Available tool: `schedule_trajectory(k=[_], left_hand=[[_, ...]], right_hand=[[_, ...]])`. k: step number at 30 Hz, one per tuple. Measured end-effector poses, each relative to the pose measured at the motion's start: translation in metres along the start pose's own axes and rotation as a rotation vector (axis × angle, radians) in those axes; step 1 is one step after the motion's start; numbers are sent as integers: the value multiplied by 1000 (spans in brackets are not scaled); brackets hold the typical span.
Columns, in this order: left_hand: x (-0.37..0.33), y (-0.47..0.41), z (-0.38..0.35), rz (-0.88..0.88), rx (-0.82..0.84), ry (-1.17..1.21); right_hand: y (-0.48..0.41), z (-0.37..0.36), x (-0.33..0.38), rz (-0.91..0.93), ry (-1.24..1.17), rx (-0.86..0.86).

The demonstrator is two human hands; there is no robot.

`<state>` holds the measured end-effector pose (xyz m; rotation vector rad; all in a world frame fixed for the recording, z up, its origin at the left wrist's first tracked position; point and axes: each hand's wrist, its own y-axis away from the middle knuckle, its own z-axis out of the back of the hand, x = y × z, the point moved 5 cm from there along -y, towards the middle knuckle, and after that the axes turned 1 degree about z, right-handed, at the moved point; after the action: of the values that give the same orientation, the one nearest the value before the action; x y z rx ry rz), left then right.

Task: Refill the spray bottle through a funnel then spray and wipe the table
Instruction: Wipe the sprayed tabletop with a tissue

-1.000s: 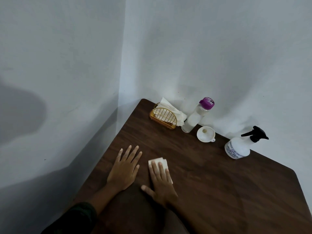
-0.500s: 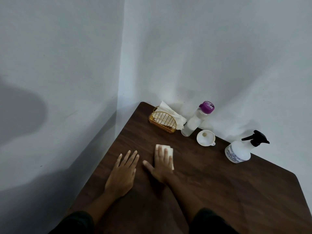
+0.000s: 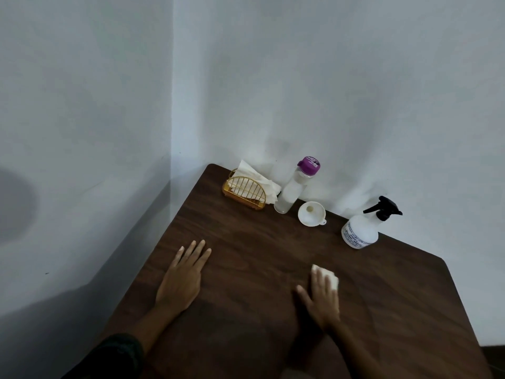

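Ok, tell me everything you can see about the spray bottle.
The spray bottle has a rounded white body that looks like plastic, with blue print on its side too small to read, and a black trigger head on top. It stands upright on the table near the far edge, right of the funnel and apart from it. Only the table touches it.

A dark wooden table (image 3: 259, 255) fills the room's corner. The left hand (image 3: 181, 280) lies flat on it, while the right hand (image 3: 322, 299) presses a folded white tissue (image 3: 329, 277) to the wood. Along the far edge, well beyond both hands, stand a gold wire napkin holder (image 3: 244, 191), a purple-capped bottle (image 3: 293, 191) and a white funnel (image 3: 311, 213), mouth up. A spray bottle (image 3: 360, 232) stands beyond the right hand's fingertips.
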<state>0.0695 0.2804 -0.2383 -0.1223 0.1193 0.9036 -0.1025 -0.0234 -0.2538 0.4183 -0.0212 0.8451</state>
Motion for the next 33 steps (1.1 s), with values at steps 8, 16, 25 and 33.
schedule_trajectory(k=[8,16,25,33], left_hand=[[-1,-1,-7,-12,38,41],[9,-2,-16,-54,128,93],[5,-2,-19,-48,150,49],[7,-1,-22,-32,202,49]], right_hand=[[42,-32,60,-142,-43,-23],[115,-79,190,639,142,220],[118,-58,36,305,139,71],[146,-63,-41,-130,-2,31]])
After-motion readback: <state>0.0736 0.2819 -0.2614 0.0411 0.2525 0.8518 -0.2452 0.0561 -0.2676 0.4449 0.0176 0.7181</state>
